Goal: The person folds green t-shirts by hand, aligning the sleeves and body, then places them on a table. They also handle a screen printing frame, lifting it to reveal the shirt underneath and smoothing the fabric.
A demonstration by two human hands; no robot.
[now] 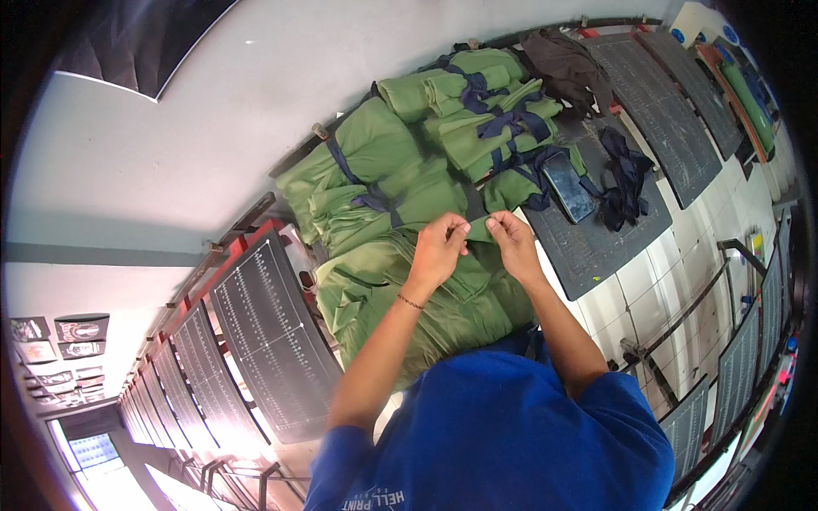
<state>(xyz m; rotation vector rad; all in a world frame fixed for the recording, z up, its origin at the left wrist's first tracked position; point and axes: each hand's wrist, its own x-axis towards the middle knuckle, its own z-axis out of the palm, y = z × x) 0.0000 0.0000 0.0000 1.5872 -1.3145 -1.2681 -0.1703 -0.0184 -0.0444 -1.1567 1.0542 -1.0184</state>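
Note:
My left hand (440,247) and my right hand (514,243) are held close together, fingertips pinched. A short edge of green cloth (480,230) runs between them, and both hands seem to grip it; the fingers partly hide it. Below them, against my blue shirt, lies a large, loosely gathered heap of green cloth (383,298). Beyond my hands are several folded green bundles (375,140), tied with navy fabric straps (515,123). To the right of my right hand, a dark smartphone (568,187) lies beside a tangle of loose navy straps (625,179).
A dark flat board (596,251) supports the phone and straps. Dark brown cloth (567,68) is heaped at the back. More marked boards (277,336) line the long rack leftward and to the far right. A pale wall (213,128) rises behind; metal frames (682,315) stand at right.

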